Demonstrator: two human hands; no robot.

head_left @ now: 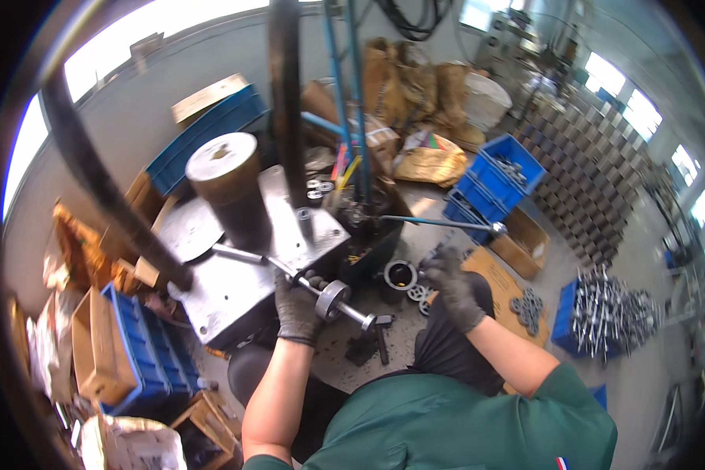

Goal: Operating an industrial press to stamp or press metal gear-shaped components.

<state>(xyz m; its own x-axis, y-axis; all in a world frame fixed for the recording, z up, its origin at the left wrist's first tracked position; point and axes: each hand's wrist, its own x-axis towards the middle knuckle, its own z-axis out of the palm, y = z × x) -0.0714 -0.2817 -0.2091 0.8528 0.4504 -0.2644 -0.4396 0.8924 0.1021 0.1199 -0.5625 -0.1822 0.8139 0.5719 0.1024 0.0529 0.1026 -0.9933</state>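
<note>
My left hand (296, 312), in a dark grey glove, is closed around a long steel shaft (352, 313). A thick metal ring (333, 300) sits around the shaft, just right of that hand. The shaft's far end reaches over the steel plate (211, 291) of a press. On the plate stands a thick upright cylinder (231, 196). My right hand (456, 296), also gloved, is above my right knee beside a round dark pot (400, 276). Motion blurs its fingers, so I cannot make out whether it holds anything. Several metal rings (419, 294) lie beside the pot.
A hammer (382, 341) lies between my knees. At right, steel rings (528, 309) lie on cardboard (493, 274), near a blue crate (564, 313) piled with shafts (612, 313). Thick dark columns (288, 102) rise from the press. A thin rod (439, 222) juts rightward.
</note>
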